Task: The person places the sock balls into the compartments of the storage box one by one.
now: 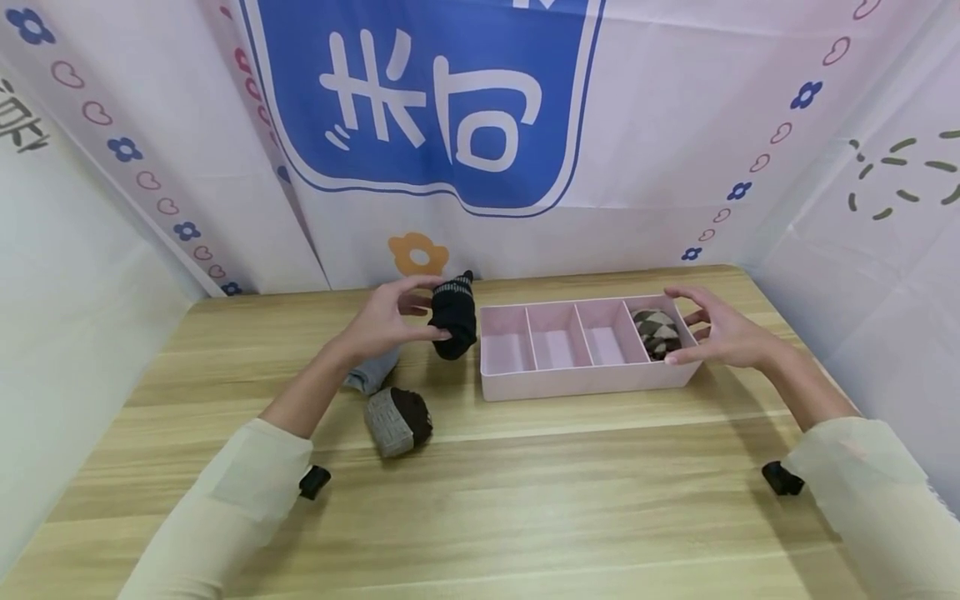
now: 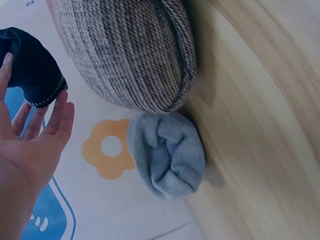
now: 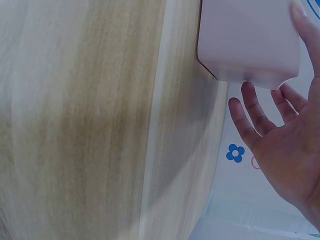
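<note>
My left hand (image 1: 384,318) pinches a rolled black sock (image 1: 453,321) with pale lettering, holding it just left of the pink divided box (image 1: 585,382). At the box's right end, my right hand (image 1: 723,333) grips the rim, thumb at the front corner and forefinger at the back corner. A rolled camouflage-patterned sock (image 1: 656,333) sits in the rightmost compartment; the other compartments show bare floors. On the table, a grey-and-dark-brown rolled sock (image 1: 392,423) lies in front of a light grey rolled sock (image 1: 371,372), which is partly hidden by my left arm in the head view.
The wooden table (image 1: 525,500) backs onto a white printed cloth (image 1: 645,167) with a blue sign pattern. More cloth rises at the left and right sides. A black wrist device (image 1: 314,482) shows by the left sleeve, another (image 1: 782,478) by the right.
</note>
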`<action>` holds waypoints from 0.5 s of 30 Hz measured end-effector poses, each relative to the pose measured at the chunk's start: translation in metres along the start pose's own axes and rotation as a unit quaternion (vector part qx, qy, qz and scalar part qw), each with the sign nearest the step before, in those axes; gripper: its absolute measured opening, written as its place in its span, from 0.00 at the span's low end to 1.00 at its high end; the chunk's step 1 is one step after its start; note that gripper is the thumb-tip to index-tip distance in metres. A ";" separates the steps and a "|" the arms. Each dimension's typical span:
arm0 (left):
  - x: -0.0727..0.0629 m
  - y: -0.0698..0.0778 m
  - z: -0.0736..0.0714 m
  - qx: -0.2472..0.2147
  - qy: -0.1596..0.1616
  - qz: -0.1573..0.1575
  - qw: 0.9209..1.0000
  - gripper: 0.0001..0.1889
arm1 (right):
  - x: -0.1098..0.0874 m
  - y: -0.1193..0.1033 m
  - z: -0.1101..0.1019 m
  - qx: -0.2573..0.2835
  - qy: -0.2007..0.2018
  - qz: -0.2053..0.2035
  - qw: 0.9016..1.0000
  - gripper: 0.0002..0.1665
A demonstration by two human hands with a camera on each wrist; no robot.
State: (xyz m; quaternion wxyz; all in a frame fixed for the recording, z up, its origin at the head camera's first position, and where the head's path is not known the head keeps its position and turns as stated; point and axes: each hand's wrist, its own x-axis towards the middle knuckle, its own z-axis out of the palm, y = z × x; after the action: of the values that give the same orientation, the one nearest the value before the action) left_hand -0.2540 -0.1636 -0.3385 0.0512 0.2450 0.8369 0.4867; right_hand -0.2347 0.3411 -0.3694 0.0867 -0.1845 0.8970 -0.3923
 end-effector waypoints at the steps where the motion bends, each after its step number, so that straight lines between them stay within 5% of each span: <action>1: 0.001 0.001 0.001 -0.003 0.000 0.000 1.000 0.40 | 0.000 0.000 0.000 -0.001 0.000 -0.001 1.000 0.63; 15: 0.012 0.015 0.017 -0.017 0.002 0.015 1.000 0.38 | -0.001 0.003 -0.001 -0.002 0.002 -0.003 1.000 0.62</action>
State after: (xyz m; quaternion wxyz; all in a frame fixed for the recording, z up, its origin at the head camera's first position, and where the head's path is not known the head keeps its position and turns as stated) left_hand -0.2539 -0.1382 -0.3329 0.0462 0.2561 0.8247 0.5022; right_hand -0.2351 0.3433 -0.3709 0.0832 -0.1860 0.8973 -0.3916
